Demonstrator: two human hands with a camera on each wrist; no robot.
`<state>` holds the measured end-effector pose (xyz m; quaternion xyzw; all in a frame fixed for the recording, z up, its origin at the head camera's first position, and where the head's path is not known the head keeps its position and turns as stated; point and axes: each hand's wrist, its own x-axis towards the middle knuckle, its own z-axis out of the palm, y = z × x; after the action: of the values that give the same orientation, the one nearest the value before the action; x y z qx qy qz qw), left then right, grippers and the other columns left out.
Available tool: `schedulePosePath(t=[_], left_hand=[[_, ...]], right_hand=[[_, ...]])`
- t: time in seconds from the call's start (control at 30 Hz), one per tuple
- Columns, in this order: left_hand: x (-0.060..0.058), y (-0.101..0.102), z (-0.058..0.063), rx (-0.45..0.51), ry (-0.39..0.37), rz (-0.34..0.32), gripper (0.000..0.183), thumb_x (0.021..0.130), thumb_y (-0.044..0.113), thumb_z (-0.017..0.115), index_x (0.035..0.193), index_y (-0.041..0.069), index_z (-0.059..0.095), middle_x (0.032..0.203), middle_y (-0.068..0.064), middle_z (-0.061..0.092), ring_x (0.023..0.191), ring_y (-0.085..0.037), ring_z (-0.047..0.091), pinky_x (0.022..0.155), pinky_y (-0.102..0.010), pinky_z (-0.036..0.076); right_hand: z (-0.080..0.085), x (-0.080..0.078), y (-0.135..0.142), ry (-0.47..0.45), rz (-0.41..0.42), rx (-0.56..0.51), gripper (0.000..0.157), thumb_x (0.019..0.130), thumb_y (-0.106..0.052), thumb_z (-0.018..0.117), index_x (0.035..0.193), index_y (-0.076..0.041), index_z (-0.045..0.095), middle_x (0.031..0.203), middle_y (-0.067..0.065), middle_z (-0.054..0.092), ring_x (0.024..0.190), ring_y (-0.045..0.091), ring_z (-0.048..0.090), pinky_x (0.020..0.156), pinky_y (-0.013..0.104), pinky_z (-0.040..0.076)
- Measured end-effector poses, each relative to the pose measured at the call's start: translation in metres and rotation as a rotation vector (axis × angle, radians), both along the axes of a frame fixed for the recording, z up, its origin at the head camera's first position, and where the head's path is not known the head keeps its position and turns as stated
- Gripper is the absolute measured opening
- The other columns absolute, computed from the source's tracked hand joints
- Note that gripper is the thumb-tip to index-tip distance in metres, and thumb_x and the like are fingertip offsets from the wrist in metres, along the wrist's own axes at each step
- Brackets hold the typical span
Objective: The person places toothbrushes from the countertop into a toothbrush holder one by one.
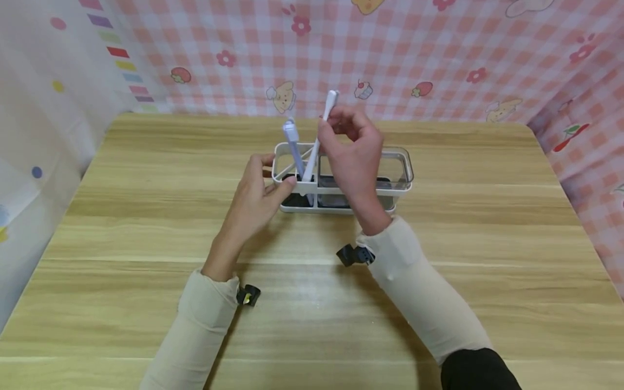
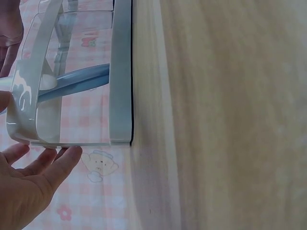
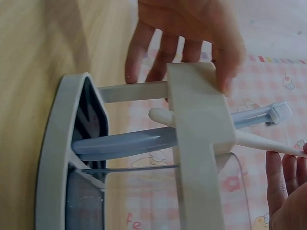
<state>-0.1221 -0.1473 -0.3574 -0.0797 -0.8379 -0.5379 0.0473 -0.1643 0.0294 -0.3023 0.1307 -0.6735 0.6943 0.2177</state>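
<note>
A white two-tier toothbrush holder (image 1: 400, 191) with a clear bin on its right side stands on the table. My left hand (image 1: 258, 192) grips its left end, thumb on the front rim and fingers around the side. My right hand (image 1: 358, 157) pinches a white toothbrush (image 1: 313, 157) below its head, bristle end up. In the right wrist view the white toothbrush's handle end (image 3: 160, 116) pokes through the upper frame, apart from the base. Beside it a pale blue toothbrush (image 3: 124, 145) leans in the same left section, its foot on the dark base.
The holder stands toward the back of the wood-grain table (image 1: 146, 216). A pink checked cloth (image 1: 244, 65) hangs behind it, and a white dotted cloth (image 1: 39, 108) hangs at the left. Small black cameras (image 1: 249, 296) sit at both wrists.
</note>
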Motion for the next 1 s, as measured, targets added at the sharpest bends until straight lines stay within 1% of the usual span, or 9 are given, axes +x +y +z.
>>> schedulePosePath(t=[0.13, 0.27, 0.43, 0.63, 0.83, 1.0], left_hand=[[0.000, 0.000, 0.000, -0.004, -0.002, 0.002, 0.057, 0.097, 0.030, 0.067, 0.139, 0.001, 0.041, 0.135, -0.013, 0.048, 0.117, -0.025, 0.051, 0.100, -0.035, 0.054], [0.000, 0.000, 0.001, -0.006, -0.002, 0.006, 0.056, 0.097, 0.030, 0.067, 0.139, 0.002, 0.042, 0.135, -0.012, 0.048, 0.116, -0.024, 0.051, 0.099, -0.034, 0.054], [0.000, -0.001, 0.001, -0.012, 0.000, 0.012, 0.056, 0.097, 0.031, 0.067, 0.139, 0.002, 0.042, 0.134, -0.011, 0.049, 0.115, -0.023, 0.051, 0.098, -0.034, 0.055], [0.000, 0.000, 0.001, -0.006, -0.013, 0.008, 0.057, 0.097, 0.031, 0.067, 0.139, 0.002, 0.042, 0.134, -0.011, 0.048, 0.116, -0.024, 0.051, 0.099, -0.034, 0.055], [0.000, 0.000, 0.001, -0.006, -0.010, 0.007, 0.056, 0.097, 0.030, 0.067, 0.139, 0.002, 0.041, 0.135, -0.012, 0.048, 0.116, -0.024, 0.050, 0.099, -0.034, 0.054], [0.000, 0.000, 0.002, 0.003, -0.014, 0.006, 0.056, 0.097, 0.029, 0.067, 0.138, 0.002, 0.042, 0.135, -0.011, 0.048, 0.116, -0.024, 0.050, 0.098, -0.033, 0.055]], right_hand=[[-0.004, 0.001, -0.002, -0.019, 0.017, 0.005, 0.010, 0.090, 0.001, 0.067, 0.100, 0.003, 0.067, 0.090, 0.009, 0.064, 0.082, 0.021, 0.064, 0.063, 0.030, 0.063], [-0.010, 0.004, -0.001, 0.003, 0.016, 0.051, 0.011, 0.088, 0.003, 0.067, 0.099, 0.006, 0.066, 0.090, 0.008, 0.065, 0.083, 0.018, 0.064, 0.062, 0.028, 0.062], [-0.014, 0.007, -0.001, 0.002, 0.033, 0.093, 0.011, 0.087, 0.003, 0.068, 0.097, 0.006, 0.066, 0.090, 0.010, 0.067, 0.083, 0.016, 0.065, 0.064, 0.025, 0.061], [-0.017, 0.010, -0.002, 0.003, 0.078, 0.128, 0.011, 0.086, 0.005, 0.069, 0.097, 0.006, 0.066, 0.091, 0.012, 0.067, 0.085, 0.016, 0.065, 0.066, 0.028, 0.062], [-0.021, 0.012, -0.002, 0.014, 0.108, 0.217, 0.012, 0.086, 0.005, 0.071, 0.097, 0.005, 0.067, 0.092, 0.012, 0.069, 0.085, 0.016, 0.065, 0.068, 0.030, 0.062], [-0.023, 0.011, -0.001, 0.018, 0.151, 0.252, 0.011, 0.085, 0.006, 0.071, 0.095, 0.005, 0.068, 0.090, 0.012, 0.069, 0.085, 0.016, 0.067, 0.069, 0.030, 0.063]])
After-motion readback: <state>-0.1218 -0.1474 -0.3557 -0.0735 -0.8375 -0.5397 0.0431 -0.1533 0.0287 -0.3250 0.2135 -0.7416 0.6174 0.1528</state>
